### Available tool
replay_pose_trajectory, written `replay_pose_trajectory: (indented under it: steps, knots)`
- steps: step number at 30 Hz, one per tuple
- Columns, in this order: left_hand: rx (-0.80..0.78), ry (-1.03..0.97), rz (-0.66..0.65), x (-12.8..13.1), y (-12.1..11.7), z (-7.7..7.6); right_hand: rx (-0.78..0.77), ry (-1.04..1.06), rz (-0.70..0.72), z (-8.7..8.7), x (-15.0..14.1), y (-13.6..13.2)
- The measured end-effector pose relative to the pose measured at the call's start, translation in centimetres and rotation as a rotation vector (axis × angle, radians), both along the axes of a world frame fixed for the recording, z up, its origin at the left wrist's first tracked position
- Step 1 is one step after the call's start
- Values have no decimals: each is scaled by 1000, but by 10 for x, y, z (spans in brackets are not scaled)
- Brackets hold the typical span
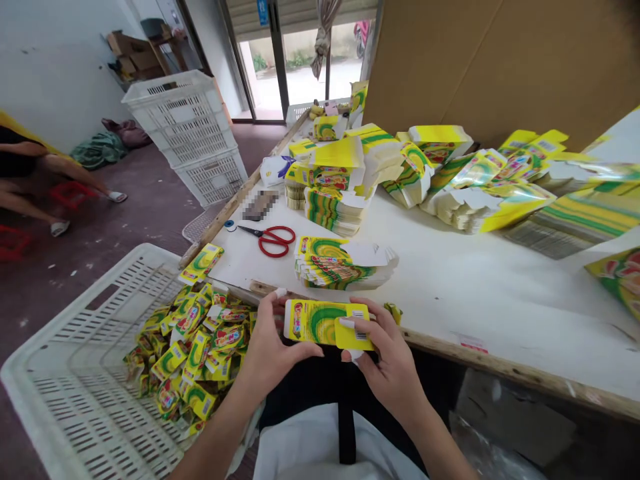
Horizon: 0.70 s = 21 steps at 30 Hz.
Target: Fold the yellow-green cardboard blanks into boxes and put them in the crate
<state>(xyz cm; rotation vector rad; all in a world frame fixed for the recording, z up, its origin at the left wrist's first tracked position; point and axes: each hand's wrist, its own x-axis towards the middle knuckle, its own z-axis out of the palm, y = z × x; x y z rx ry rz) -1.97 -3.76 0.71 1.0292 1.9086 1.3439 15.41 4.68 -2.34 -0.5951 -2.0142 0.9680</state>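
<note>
Between my two hands, at the table's near edge, is a yellow and green printed carton (320, 321). My left hand (273, 340) grips its left end, thumb below and fingers behind. At the other end my right hand (387, 350) pinches the flap with the barcode; white coverings show on some fingertips. Just beyond lies a fanned stack of flat cartons (340, 263) on the white table. Left of my hands, a white plastic crate (95, 360) holds a heap of folded small boxes (195, 353). The far sides of the fingers are hidden by the carton.
Red-handled scissors (275, 240) and a blurred flat object (260, 205) lie on the table's left side. More carton stacks (335, 207) line the back by a cardboard sheet (480, 67). White crates (187, 127) stand stacked on the floor; a seated person (30, 167) is far left.
</note>
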Motion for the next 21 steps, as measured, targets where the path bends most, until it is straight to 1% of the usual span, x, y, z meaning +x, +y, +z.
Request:
replay_pose_trajectory:
  steps: [2, 3, 5, 7, 9, 11, 14, 16, 17, 19, 21]
  knots:
    - [15, -320, 23, -1, 2, 2, 11, -3, -30, -2, -2, -2]
    - [33, -431, 21, 0, 2, 3, 19, -1, -17, -2, -2, -2]
    - [78, -530, 46, 1, 3, 6, 39, 10, 47, -2, -1, 0]
    - [108, -552, 66, 2, 5, 8, 51, 8, 115, 1, 1, 3]
    - [103, -567, 53, 4, 6, 9, 48, 0, 145, 4, 4, 6]
    - [92, -579, 2, 7, 7, 9, 14, 5, 110, 7, 6, 6]
    - [96, -569, -76, 14, 7, 8, -107, 111, -8, 5, 2, 1]
    - [104, -534, -83, 16, 6, 8, -159, 141, -48, 3, -3, -4]
    - [102, -509, -71, 15, 4, 9, -159, 128, -55, 2, -5, -7]
    - [67, -437, -31, 4, -3, 15, -138, 48, -27, 3, -10, -10]
    - [-6, -304, 34, -20, -15, 24, -134, -24, 38, 8, -12, -7]
